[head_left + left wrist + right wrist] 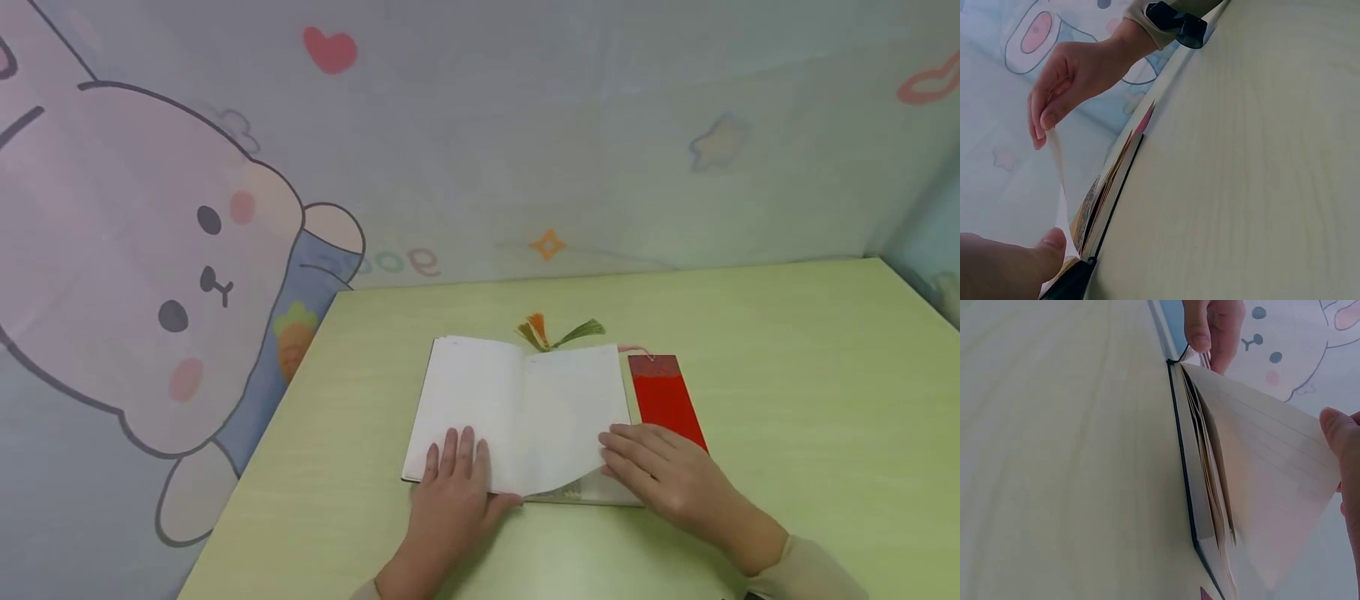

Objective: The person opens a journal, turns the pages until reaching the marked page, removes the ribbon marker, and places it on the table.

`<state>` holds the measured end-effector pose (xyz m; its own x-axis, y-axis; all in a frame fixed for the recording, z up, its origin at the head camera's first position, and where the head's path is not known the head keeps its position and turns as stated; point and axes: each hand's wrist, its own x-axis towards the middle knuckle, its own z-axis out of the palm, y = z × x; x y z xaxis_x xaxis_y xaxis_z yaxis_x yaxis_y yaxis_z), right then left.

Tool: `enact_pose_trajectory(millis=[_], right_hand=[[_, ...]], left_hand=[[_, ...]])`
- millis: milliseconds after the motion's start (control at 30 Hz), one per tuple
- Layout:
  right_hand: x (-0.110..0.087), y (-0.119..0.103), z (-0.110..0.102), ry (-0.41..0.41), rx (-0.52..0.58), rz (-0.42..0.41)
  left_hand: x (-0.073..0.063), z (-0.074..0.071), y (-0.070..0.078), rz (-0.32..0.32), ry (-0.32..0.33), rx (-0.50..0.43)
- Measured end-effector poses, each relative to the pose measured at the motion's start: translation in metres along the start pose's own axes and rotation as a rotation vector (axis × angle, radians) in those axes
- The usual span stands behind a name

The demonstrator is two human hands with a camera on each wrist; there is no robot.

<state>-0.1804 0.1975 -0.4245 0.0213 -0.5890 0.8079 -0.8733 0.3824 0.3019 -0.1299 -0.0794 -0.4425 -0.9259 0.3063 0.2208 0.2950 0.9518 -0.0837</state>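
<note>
An open notebook (468, 387) with blank-looking white pages lies on the table. My left hand (450, 504) rests on its lower left page, fingers straight and spread, thumb near the bottom of the spine. At the right, my right hand (675, 479) pinches the outer edge of a page (573, 400), raising its lower corner. The right wrist view shows faint ruled lines on this lifted page (1266, 450), with the thumb (1338, 428) on its edge. Beneath it, several uneven leaves or inserts (1207, 462) stick up from the notebook; what they are is unclear.
A red bookmark (667, 408) lies at the notebook's right side, partly behind my right hand, with a pink cord at its top. Orange and green tassels (558, 332) stick out above the spine. The pale green table (810, 400) meets a cartoon-printed cloth (465, 150) behind.
</note>
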Motion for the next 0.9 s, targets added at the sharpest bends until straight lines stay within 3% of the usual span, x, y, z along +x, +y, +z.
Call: enact_pose_trajectory(millis=[333, 633, 767, 900], right_hand=[[0.015, -0.003, 0.002, 0.081, -0.011, -0.078], [0.022, -0.002, 0.004, 0.120, -0.065, -0.129], [0.020, -0.002, 0.003, 0.106, -0.069, -0.117], [0.016, -0.001, 0.004, 0.104, -0.070, -0.108]], left_hand=[[0.008, -0.001, 0.016, -0.029, 0.079, 0.050], [0.013, 0.000, 0.027, -0.108, 0.027, 0.037], [0.013, 0.003, 0.028, -0.093, 0.051, 0.051], [0.014, 0.004, 0.026, -0.020, 0.125, 0.073]])
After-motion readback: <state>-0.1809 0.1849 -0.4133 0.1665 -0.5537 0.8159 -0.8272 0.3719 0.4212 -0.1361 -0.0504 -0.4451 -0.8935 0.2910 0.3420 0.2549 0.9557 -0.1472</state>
